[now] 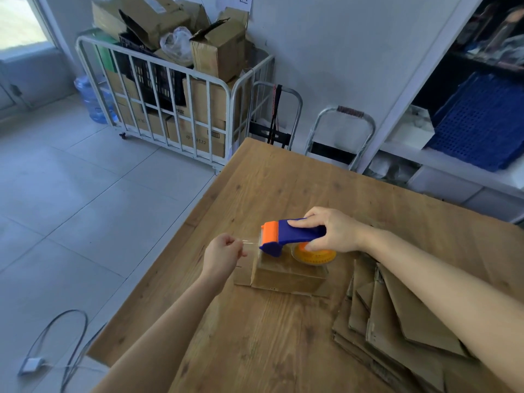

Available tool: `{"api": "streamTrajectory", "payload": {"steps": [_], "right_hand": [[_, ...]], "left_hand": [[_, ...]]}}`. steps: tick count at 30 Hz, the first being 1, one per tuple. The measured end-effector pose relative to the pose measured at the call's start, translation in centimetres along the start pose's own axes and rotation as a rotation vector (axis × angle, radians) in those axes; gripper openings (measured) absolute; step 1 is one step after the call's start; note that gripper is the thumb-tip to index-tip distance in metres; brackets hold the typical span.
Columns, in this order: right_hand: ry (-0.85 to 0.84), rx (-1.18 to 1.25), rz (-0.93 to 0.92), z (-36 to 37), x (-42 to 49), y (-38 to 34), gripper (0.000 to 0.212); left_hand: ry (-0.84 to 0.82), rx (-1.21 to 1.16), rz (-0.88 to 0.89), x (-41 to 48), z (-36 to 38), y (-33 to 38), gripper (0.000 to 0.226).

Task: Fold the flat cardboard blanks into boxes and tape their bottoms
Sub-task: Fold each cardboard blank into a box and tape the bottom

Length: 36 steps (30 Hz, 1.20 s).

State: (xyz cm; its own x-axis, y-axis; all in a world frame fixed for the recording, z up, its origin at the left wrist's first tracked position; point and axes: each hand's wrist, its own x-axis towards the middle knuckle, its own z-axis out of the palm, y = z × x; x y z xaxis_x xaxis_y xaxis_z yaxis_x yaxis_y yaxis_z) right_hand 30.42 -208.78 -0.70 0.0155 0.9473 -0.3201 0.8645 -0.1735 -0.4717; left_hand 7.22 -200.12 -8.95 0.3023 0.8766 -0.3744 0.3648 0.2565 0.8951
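A small folded cardboard box (287,277) stands on the wooden table (283,188), its flaps spread flat at the base. Just above the box, my right hand (330,231) grips a blue and orange tape dispenser (295,234) with a yellow-orange roll. A strip of clear tape (251,243) runs from the dispenser's mouth to my left hand (224,255), which pinches its free end to the left of the box. A stack of flat cardboard blanks (397,327) lies to the right, partly under my right forearm.
The table's left edge drops to a tiled floor with cables (65,341). A white cage trolley (170,109) full of boxes stands behind, with hand trucks (337,131) at the table's far edge. Shelving with a blue crate (482,123) rises at the right.
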Motion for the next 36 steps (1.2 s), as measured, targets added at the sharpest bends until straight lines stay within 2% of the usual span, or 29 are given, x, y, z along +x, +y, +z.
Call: {"api": "streamTrajectory", "payload": {"steps": [4,8,11,15,19,27,32,36], "right_hand": [[0.06,0.151,0.036,0.0,-0.2,0.4,0.058],[0.078,0.191,0.062,-0.1,-0.8,0.6,0.059],[0.065,0.178,0.048,0.2,-0.8,0.2,0.058],[0.041,0.107,0.035,0.0,-0.9,-0.3,0.058],[-0.007,-0.035,0.019,-0.2,-1.0,-0.8,0.059],[-0.081,-0.173,-0.006,0.0,-0.4,-1.2,0.062],[-0.082,-0.23,-0.007,0.0,-0.1,-1.7,0.063],[-0.084,-0.241,-0.006,0.2,-0.3,-1.7,0.063]], "left_hand": [[-0.079,-0.042,-0.06,0.3,0.9,-0.4,0.025],[-0.227,-0.148,-0.084,-0.3,1.7,-0.7,0.047],[-0.234,-0.12,-0.097,-0.4,1.7,-1.4,0.053],[-0.202,0.024,-0.014,-0.2,1.5,-1.5,0.059],[-0.223,0.024,0.004,-0.4,1.2,-1.1,0.056],[-0.205,-0.009,0.036,-1.1,0.8,-1.9,0.052],[-0.28,-0.022,-0.002,-0.4,0.5,-2.1,0.054],[-0.214,-0.094,-0.01,0.2,0.5,-2.9,0.027]]}}
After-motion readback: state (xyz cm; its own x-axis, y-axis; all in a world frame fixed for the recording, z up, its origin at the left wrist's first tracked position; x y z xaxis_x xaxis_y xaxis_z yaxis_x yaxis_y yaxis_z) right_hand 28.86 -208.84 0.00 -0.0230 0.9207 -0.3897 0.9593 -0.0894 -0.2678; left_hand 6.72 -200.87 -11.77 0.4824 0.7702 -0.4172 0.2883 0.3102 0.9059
